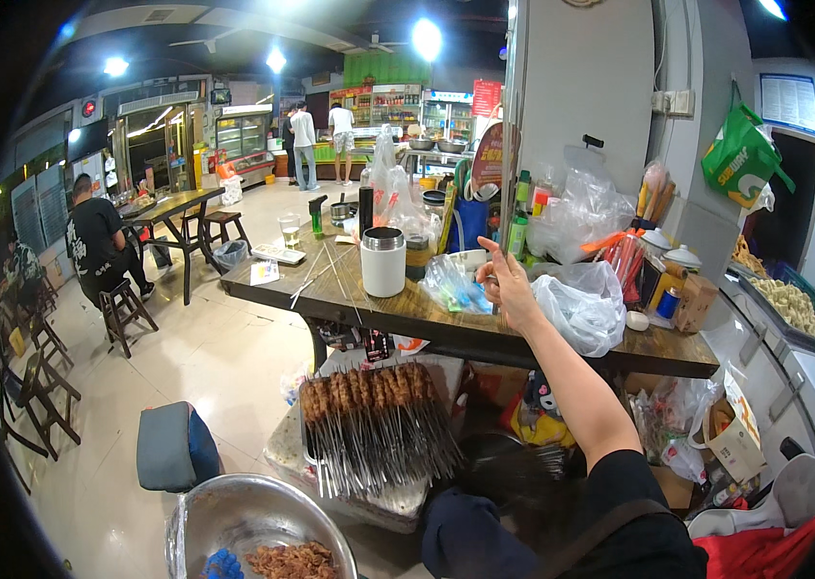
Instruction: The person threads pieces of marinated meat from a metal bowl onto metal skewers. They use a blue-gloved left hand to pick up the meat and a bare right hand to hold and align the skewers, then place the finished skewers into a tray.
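My bare right hand (505, 286) is raised over the wooden table, index finger extended and other fingers curled. A thin upright post (514, 145) lines up with it; whether the fingers touch it is unclear. Clear plastic bags (585, 307) lie beside the wrist. My left hand is out of view. Before me, a metal tray (305, 434) holds many meat skewers (371, 394), metal sticks towards me. At the bottom, a steel bowl (194, 510) contains reddish seasoned meat pieces (292, 561) and a crumpled blue glove-like thing (221, 564), partly cut off by the frame.
The wooden table (444, 326) bears a white canister (383, 268), loose sticks (335, 268), a glass (290, 230) and bottles. A grey padded stool (169, 445) stands left. Someone sits on a wooden stool (122, 307); other people stand farther back. Food trays (787, 307) are right.
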`<state>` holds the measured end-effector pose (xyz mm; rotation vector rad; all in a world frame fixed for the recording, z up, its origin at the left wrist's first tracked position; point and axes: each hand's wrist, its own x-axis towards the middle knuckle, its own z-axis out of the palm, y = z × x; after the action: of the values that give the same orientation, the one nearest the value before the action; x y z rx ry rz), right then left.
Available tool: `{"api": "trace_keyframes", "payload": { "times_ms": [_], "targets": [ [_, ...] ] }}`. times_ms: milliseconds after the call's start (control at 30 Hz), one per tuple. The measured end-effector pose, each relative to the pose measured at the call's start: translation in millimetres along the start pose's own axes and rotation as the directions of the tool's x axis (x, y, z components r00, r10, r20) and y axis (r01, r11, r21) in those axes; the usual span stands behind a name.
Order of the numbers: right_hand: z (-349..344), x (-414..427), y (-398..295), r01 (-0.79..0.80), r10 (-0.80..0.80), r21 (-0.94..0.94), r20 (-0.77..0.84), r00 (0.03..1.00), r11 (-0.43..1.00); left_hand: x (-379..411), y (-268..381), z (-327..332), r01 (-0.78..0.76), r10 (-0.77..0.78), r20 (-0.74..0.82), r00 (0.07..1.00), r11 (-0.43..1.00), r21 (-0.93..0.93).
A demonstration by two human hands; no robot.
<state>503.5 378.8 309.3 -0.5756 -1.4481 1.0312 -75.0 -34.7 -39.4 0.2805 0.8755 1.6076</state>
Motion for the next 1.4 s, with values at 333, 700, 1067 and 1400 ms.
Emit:
{"api": "trace_keyframes", "payload": {
  "times_ms": [333, 700, 1067, 1400],
  "targets": [
    [3, -4, -13, -0.054, 0.054, 0.009, 0.010, 0.998, 0.998, -3, 0, 7, -0.003, 0.006, 0.060, 0.998, 0.999, -0.044],
    [12, -19, -36, -0.140, 0.143, -0.186, 0.006, 0.990, 0.973, -5, -3, 14, -0.046, 0.046, 0.005, 0.999, 0.998, 0.050],
    [49, -25, -40, -0.120, 0.141, -0.258, 0.064, 0.988, 0.959, -24, 4, 37, -0.094, 0.094, 0.013, 0.996, 0.993, 0.076],
    [113, -23, -30, -0.184, 0.211, -0.209, 0.112, 0.971, 0.960, -25, 1, 71, -0.198, 0.255, -0.166, 0.953, 0.933, 0.300]
  ]
}}
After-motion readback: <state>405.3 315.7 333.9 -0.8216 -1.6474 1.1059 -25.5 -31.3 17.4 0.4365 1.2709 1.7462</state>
